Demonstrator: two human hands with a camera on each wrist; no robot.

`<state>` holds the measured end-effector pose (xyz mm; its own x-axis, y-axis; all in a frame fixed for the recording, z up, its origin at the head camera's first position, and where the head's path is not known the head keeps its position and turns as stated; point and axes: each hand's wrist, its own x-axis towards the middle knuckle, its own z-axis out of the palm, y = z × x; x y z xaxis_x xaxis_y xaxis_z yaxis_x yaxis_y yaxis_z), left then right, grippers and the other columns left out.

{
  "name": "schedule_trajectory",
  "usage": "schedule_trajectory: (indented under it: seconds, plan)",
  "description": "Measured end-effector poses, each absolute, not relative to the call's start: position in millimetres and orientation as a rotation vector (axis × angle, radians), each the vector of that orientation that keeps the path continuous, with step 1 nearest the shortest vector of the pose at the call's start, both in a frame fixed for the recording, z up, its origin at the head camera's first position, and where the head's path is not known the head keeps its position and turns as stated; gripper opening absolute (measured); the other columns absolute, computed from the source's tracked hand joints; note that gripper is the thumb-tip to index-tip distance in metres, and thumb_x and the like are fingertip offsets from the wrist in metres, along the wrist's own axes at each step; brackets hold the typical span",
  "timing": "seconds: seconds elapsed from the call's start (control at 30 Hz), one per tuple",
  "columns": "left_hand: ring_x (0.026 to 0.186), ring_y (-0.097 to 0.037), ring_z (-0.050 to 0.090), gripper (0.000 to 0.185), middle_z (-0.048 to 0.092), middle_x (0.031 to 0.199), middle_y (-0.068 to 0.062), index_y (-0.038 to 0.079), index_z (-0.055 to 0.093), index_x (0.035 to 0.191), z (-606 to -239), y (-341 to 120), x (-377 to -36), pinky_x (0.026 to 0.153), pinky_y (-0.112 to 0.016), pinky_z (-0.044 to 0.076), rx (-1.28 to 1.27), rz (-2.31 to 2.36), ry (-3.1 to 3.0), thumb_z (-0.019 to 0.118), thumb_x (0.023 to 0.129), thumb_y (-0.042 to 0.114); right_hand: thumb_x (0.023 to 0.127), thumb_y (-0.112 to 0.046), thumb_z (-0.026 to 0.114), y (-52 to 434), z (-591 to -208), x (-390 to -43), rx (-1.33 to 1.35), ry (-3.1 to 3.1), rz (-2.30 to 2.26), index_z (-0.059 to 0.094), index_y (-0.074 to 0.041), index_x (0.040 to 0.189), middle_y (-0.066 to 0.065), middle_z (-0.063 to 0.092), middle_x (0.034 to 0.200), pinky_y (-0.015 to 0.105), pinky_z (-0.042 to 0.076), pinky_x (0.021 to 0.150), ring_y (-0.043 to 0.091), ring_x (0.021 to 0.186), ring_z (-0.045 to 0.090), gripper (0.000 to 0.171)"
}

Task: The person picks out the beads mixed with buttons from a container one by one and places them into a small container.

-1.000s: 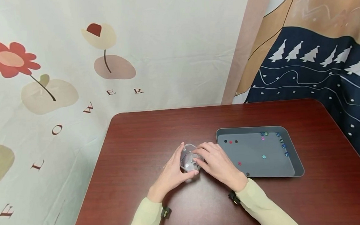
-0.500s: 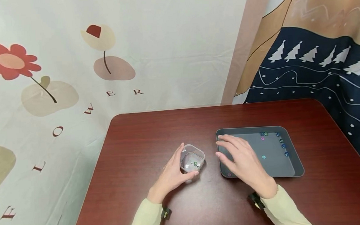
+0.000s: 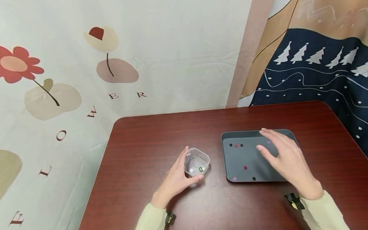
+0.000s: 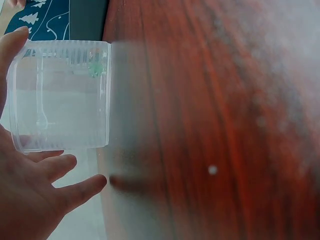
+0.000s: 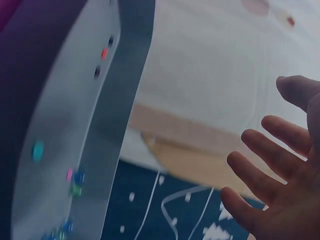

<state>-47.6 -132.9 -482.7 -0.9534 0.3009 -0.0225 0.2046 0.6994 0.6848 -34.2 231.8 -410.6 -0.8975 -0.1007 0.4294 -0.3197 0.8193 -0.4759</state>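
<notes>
A clear, square plastic container (image 3: 205, 157) stands on the table, and my left hand (image 3: 172, 180) holds it between thumb and fingers. Inside lies a green bead (image 3: 201, 169), which also shows faintly through the container wall (image 4: 70, 115) in the left wrist view. My right hand (image 3: 290, 163) hovers over the right part of the grey tray (image 3: 244, 155), fingers spread and holding nothing. Small round beads are scattered in the tray, among them a red bead (image 3: 245, 167) and a turquoise bead (image 5: 38, 150). The hand hides the tray's right side in the head view.
The brown table (image 3: 148, 140) carries the container left of the tray. A flower-printed curtain (image 3: 175, 60) hangs behind, beside a dark blue cloth (image 3: 315, 75) with white trees. More beads (image 5: 67, 226) gather along the tray's wall.
My right hand has left the container and moved right, across the tray to its right part. The green bead in the container is now uncovered. My left hand stays around the container.
</notes>
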Motion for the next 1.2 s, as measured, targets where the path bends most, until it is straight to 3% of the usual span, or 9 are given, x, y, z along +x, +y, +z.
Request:
schedule_trajectory:
  seconds: [0.3,0.53,0.77,1.2]
  plan:
    - [0.147,-0.026,0.042,0.112,0.028,0.169,0.001,0.018,0.023,0.166,-482,-134,-47,0.113,-0.059,0.039,0.424,1.086,2.769,0.083,0.080,0.057,0.094,-0.022,0.076,269,-418,-37,0.209,-2.668,0.800,0.062,-0.005,0.140,0.025,0.060,0.139,0.072,0.040,0.098,0.046,0.125,0.054,0.051]
    - [0.148,-0.026,0.040,0.112,0.027,0.170,0.000,0.016,0.023,0.166,-480,-135,-47,0.116,-0.055,0.038,0.442,1.089,2.757,0.083,0.081,0.057,0.095,-0.025,0.076,285,-432,-44,0.223,-2.706,0.798,0.063,-0.004,0.137,0.024,0.059,0.138,0.071,0.042,0.096,0.045,0.125,0.052,0.049]
    - [0.147,-0.025,0.041,0.112,0.028,0.169,0.000,0.015,0.024,0.166,-481,-135,-48,0.115,-0.055,0.039,0.450,1.086,2.770,0.083,0.081,0.057,0.093,-0.030,0.078,296,-442,-56,0.324,-2.861,0.794,0.060,-0.002,0.139,0.024,0.052,0.145,0.073,0.040,0.099,0.046,0.131,0.045,0.057]
    - [0.147,-0.024,0.041,0.111,0.028,0.169,0.000,0.016,0.023,0.166,-479,-135,-47,0.116,-0.052,0.039,0.444,1.078,2.768,0.083,0.081,0.056,0.096,-0.041,0.073,303,-459,-67,0.399,-3.057,0.745,0.054,-0.002,0.146,0.029,0.051,0.145,0.073,0.040,0.102,0.048,0.130,0.047,0.066]
